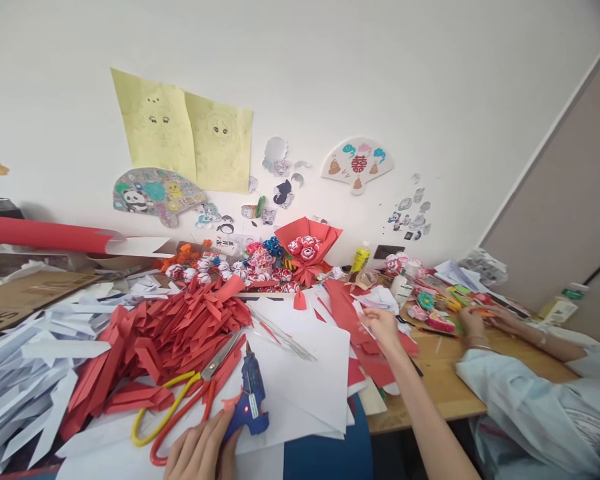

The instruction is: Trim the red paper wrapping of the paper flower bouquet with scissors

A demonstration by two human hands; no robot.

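Observation:
My left hand [203,445], at the bottom of the view, has its fingers closed against a blue hot glue gun [253,383]. The gun's nozzle points up and away, and a small red light glows on its body. Scissors [203,377] with yellow and red handles lie open just left of the gun. Over the right part of the desk, my right hand [381,327] pinches a thin white paper strip [359,309]. White sheets [305,393] lie flat between the hands, with red paper [347,313] close to my right hand.
Piles of folded red strips [180,327] and white strips [35,367] cover the left side. A red paper bouquet [307,247] stands by the wall near a yellow bottle [361,257]. At right, another person's hands [473,323] work over small crafts. Thin wires [285,337] lie on the paper.

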